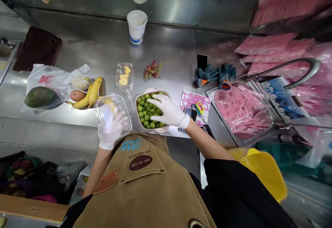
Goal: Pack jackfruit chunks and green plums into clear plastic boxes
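Note:
My left hand (110, 131), in a white glove, grips a clear plastic container (113, 114) from below and holds it just off the counter's front edge. My right hand (168, 110), also gloved, reaches into a pink bowl (142, 96) full of green grapes (145, 112); its fingers are spread over the fruit, and whether they hold any grapes is hidden. The bowl sits on the steel counter (103, 48), right of the container.
Bananas (89, 95), an egg-like fruit (77, 95), a mango (39, 96) on a plastic bag, a small clear tub with yellow pieces (125, 75), red grapes (153, 69), a white cup (136, 26), a brown cloth (37, 48), blue gloves (216, 73), a phone (191, 112), pink bags (241, 108) in the sink.

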Demonstrator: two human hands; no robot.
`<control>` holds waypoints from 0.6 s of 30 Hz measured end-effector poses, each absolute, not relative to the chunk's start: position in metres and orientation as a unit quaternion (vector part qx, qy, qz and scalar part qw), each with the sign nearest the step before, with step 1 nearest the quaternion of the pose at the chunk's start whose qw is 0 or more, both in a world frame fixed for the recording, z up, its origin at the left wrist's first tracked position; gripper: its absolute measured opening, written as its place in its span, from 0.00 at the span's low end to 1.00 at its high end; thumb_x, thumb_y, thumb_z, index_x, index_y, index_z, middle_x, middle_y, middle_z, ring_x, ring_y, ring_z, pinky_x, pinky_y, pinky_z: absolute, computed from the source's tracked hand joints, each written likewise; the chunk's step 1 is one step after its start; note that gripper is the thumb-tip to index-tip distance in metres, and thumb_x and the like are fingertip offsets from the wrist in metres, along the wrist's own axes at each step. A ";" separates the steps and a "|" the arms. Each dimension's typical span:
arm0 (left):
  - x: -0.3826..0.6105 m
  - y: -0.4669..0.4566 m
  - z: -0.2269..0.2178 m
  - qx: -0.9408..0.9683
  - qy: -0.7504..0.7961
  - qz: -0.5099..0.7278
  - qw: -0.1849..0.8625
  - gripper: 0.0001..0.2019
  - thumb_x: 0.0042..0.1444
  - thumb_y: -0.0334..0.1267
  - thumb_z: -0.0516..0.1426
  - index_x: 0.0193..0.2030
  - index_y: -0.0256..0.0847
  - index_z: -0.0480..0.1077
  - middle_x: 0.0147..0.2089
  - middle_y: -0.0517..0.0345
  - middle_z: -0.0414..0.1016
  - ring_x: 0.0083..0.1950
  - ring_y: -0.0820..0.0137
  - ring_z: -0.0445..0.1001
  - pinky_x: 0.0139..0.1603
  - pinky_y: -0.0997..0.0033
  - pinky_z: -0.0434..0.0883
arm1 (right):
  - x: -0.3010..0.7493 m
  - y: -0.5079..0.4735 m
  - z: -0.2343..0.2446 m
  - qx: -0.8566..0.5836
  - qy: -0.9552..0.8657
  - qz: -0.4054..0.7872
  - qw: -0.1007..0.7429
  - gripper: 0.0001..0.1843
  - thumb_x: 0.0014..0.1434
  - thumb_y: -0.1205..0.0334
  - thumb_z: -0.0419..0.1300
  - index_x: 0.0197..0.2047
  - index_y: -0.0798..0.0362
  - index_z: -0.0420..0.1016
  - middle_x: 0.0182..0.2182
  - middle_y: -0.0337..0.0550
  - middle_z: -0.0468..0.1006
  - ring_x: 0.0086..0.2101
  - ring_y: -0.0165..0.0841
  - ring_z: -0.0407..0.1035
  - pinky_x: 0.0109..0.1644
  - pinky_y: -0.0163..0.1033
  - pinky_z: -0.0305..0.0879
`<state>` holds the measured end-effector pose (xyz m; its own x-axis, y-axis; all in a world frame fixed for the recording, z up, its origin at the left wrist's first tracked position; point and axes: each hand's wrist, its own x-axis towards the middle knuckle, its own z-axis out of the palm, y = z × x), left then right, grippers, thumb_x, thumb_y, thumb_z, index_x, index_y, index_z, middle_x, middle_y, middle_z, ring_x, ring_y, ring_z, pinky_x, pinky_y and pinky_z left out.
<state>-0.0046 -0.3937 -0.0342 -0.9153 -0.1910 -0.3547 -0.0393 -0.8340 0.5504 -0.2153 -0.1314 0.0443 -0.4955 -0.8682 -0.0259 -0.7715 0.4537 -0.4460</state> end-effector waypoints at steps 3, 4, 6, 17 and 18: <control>-0.022 -0.378 -0.030 0.200 -0.281 -0.938 0.034 0.57 0.42 0.78 0.70 0.73 0.48 0.67 0.71 0.43 0.72 0.72 0.40 0.67 0.69 0.43 0.65 | -0.202 -0.136 0.021 -0.525 0.828 -0.122 0.152 0.46 0.58 0.42 0.77 0.74 0.46 0.75 0.75 0.61 0.68 0.71 0.68 0.59 0.74 0.80 0.51; -0.026 -0.374 -0.028 0.203 -0.286 -0.936 0.028 0.58 0.41 0.78 0.70 0.74 0.47 0.66 0.71 0.41 0.72 0.72 0.40 0.68 0.69 0.42 0.65 | -0.199 -0.139 0.015 -0.530 0.827 -0.110 0.150 0.44 0.59 0.40 0.77 0.73 0.45 0.77 0.75 0.61 0.68 0.71 0.70 0.58 0.74 0.83 0.47; -0.033 -0.368 -0.026 0.211 -0.296 -0.931 0.007 0.61 0.40 0.78 0.70 0.76 0.46 0.64 0.71 0.39 0.72 0.70 0.39 0.70 0.69 0.41 0.65 | -0.195 -0.145 0.010 -0.533 0.828 -0.099 0.143 0.39 0.61 0.39 0.74 0.71 0.46 0.79 0.73 0.61 0.70 0.71 0.70 0.58 0.73 0.86 0.44; -0.053 -0.355 -0.030 0.204 -0.275 -0.939 0.034 0.61 0.41 0.76 0.72 0.77 0.45 0.65 0.67 0.44 0.78 0.60 0.52 0.78 0.65 0.49 0.69 | -0.198 -0.160 0.022 -0.551 0.816 -0.033 0.169 0.36 0.62 0.34 0.71 0.62 0.52 0.85 0.63 0.68 0.74 0.57 0.62 0.70 0.66 0.70 0.57; -0.052 -0.355 -0.031 0.202 -0.278 -0.939 0.034 0.62 0.41 0.77 0.71 0.77 0.45 0.65 0.68 0.44 0.78 0.60 0.52 0.78 0.65 0.50 0.69 | -0.199 -0.162 0.023 -0.555 0.814 -0.030 0.169 0.36 0.62 0.34 0.71 0.62 0.52 0.85 0.64 0.68 0.74 0.57 0.61 0.69 0.65 0.69 0.57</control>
